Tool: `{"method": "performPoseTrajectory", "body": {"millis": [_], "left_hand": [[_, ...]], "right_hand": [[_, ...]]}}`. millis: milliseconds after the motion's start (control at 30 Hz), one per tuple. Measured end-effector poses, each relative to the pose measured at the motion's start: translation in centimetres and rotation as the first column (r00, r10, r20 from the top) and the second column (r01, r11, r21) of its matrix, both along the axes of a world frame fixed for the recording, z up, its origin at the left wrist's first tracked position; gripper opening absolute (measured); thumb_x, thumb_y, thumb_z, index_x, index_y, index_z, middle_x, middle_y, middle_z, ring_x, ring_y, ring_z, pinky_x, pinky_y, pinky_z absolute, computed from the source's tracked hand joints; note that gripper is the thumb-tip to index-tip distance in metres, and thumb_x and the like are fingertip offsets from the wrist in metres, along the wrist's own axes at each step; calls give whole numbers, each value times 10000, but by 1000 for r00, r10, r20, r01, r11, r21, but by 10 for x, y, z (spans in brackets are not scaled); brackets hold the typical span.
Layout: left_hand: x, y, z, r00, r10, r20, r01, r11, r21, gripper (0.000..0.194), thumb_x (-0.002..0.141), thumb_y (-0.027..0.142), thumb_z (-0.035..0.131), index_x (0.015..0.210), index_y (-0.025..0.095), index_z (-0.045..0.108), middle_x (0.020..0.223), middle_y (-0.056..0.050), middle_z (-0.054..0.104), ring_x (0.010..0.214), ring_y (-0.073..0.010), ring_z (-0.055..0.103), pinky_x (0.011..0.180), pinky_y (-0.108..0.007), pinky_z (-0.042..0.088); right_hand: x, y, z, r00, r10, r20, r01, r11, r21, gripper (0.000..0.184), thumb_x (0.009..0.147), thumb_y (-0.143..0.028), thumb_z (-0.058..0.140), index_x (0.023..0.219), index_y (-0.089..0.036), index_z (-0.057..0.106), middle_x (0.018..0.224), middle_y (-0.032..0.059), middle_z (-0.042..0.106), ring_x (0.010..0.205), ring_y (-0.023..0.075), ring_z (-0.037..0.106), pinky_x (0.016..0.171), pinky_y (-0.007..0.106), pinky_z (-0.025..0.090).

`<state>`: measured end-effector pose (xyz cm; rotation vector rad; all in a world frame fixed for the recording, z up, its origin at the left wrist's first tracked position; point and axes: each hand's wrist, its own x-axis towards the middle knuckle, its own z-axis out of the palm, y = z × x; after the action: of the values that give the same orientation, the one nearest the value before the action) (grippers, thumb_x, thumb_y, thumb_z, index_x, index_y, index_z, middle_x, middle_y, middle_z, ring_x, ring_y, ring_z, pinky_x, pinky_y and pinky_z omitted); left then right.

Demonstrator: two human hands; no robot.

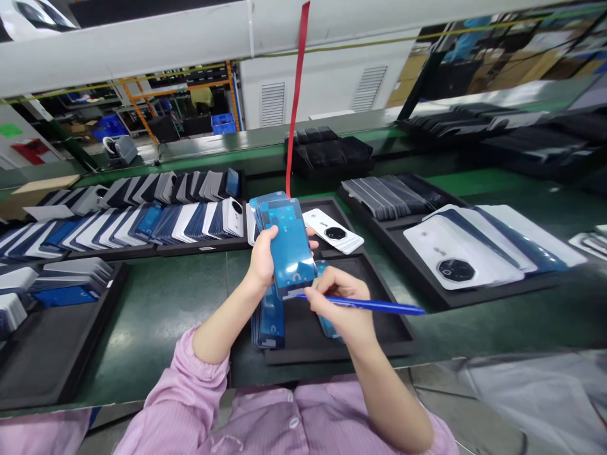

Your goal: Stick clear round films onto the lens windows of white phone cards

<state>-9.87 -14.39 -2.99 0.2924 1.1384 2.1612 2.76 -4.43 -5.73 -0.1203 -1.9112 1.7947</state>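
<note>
My left hand (265, 255) is closed around a phone back cover (290, 243) with blue film facing up, tilted toward me. My right hand (345, 304) grips a slim blue pen (379, 306). The pen's tip end is at the cover's lower edge, near a small pale label; whether it touches cannot be told. Beneath the hands lies a black foam tray (389, 328). A stack of blue-filmed covers (269, 322) lies at its left side, and another blue cover (329, 325) is partly hidden behind my right hand. White covers (334, 231) with a dark oval camera patch lie behind.
At left, black trays (42, 360) hold rows of upright white and blue covers (190, 222). Larger-looking white covers (467, 246) lie on a tray at right, with stacked grey covers (384, 197) behind. A red strap (297, 95) hangs over the green bench (175, 316).
</note>
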Motion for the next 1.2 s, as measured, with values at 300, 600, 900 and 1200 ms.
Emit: {"method": "performPoseTrajectory", "body": {"millis": [300,600,900,1200], "left_hand": [[15,9,-3,983,151,-104,-160,983,-88,464,643,334,921,1031,177,719,1103,-101,777,1096,-321,719,993,-475,575],[-3,9,-2,953,254,-165,-256,967,10,445,791,411,802,1162,197,682,1070,-81,784,970,-265,758,863,-361,603],[-7,1,8,995,99,-4,-99,995,33,482,955,402,394,1230,120,671,990,-119,789,839,-267,771,678,-333,598],[19,10,3,1000,3,-12,-3,1000,-15,457,897,414,505,1213,135,680,1019,-121,787,868,-296,767,744,-390,614]], "right_hand": [[-10,29,-6,929,-370,-9,367,925,-93,368,820,-557,746,919,-216,650,850,54,724,739,183,683,579,249,510],[6,81,-35,897,-411,165,420,907,-19,484,584,-606,846,766,-221,616,618,8,651,546,167,595,566,296,486],[22,68,-44,854,-486,187,445,867,224,544,773,-742,652,910,-221,727,858,90,707,815,258,644,754,385,514],[22,5,-3,995,-16,-101,9,998,-70,202,803,-407,750,808,-214,690,655,28,678,526,167,637,444,251,490]]}}
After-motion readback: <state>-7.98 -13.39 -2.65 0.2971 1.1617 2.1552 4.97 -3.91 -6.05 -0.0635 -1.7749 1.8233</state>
